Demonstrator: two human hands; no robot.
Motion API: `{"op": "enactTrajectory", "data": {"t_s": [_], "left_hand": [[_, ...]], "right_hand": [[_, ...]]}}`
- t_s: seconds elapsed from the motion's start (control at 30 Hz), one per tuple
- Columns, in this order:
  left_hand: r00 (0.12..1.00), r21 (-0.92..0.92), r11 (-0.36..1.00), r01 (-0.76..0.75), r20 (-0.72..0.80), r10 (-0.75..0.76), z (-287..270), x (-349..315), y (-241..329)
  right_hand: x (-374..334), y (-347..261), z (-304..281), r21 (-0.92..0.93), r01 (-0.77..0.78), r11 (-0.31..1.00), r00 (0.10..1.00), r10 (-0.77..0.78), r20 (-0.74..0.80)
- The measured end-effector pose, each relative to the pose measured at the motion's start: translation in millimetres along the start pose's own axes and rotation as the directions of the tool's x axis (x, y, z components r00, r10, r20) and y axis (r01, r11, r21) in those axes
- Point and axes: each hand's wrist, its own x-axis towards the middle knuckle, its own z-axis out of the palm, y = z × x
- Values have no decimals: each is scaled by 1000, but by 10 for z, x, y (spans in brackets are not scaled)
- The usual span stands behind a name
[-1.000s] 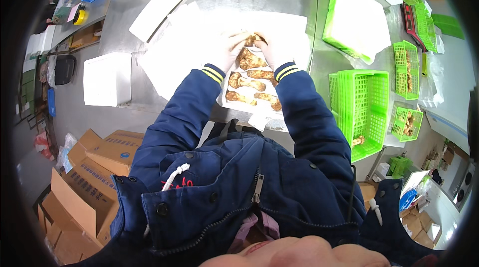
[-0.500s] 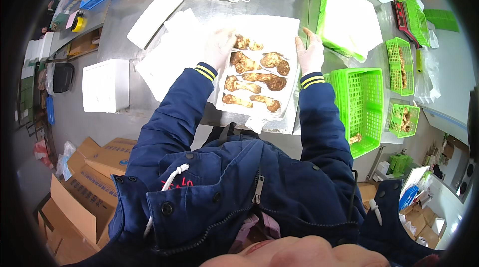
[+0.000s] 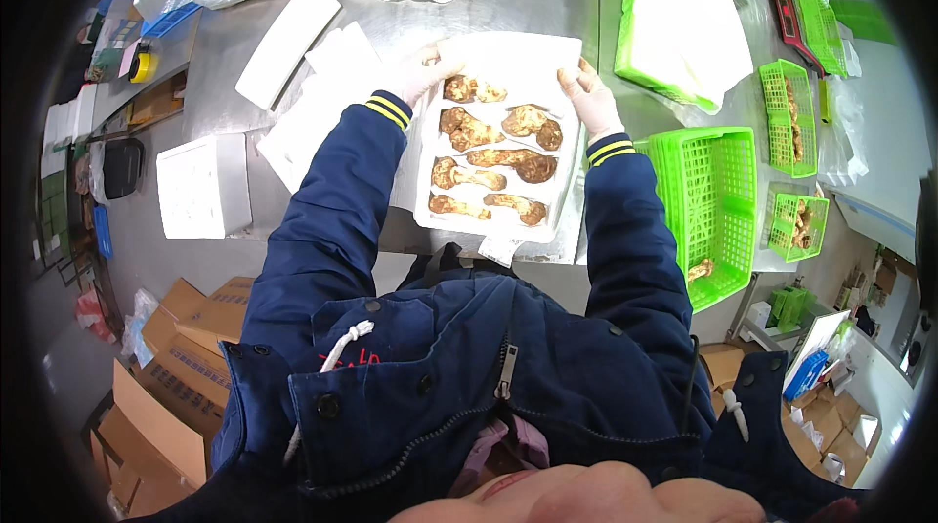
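A white foam box [image 3: 426,193] sits on the steel table in front of me, near its front edge. Several brown and cream mushrooms [image 3: 528,165] lie in rows inside it, with white lining between them. White sheet lining also covers the far end of the box. My left hand [image 3: 430,73], in a thin pale glove, grips the far left side of the box beside the top mushrooms. On the opposite side, my gloved right hand [image 3: 592,103] holds the far right rim, its fingers bent over the edge. A small white label [image 3: 499,248] hangs at the near side.
Green baskets [image 3: 705,210] stand at the right, one with a mushroom inside. White sheets cover another green basket [image 3: 679,29] behind them. Left lie a foam lid [image 3: 287,46], white sheets [image 3: 293,137] and a white foam box [image 3: 203,187]. Cardboard boxes [image 3: 161,396] stand below left.
My right hand has shifted slightly left and down, its fingers now bent at the rim. My left hand's fingers now reach over the box's far left edge. The mushrooms keep their places.
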Motion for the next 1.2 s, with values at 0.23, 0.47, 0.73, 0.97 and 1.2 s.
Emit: {"op": "enactTrajectory", "data": {"t_s": [0.23, 0.47, 0.73, 0.97, 1.2], "left_hand": [[993, 117, 986, 120, 1, -121, 55, 29, 237], [993, 503, 864, -3, -101, 62, 54, 105, 124], [985, 447, 891, 85, -173, -7, 124, 126, 172], [913, 690, 717, -94, -227, 338, 238, -97, 460], [757, 880, 170, -444, 266, 597, 717, -451, 640]], "right_hand": [[-22, 205, 39, 153, -21, 988, 999, 27, -34], [-187, -19, 62, -151, 80, 985, 990, -96, -101], [-414, -862, 94, -836, 433, 337, 775, -613, 154], [-230, -510, 123, -840, 530, 115, 714, -596, 369], [-351, -540, 165, -864, 492, 107, 750, -556, 358]]}}
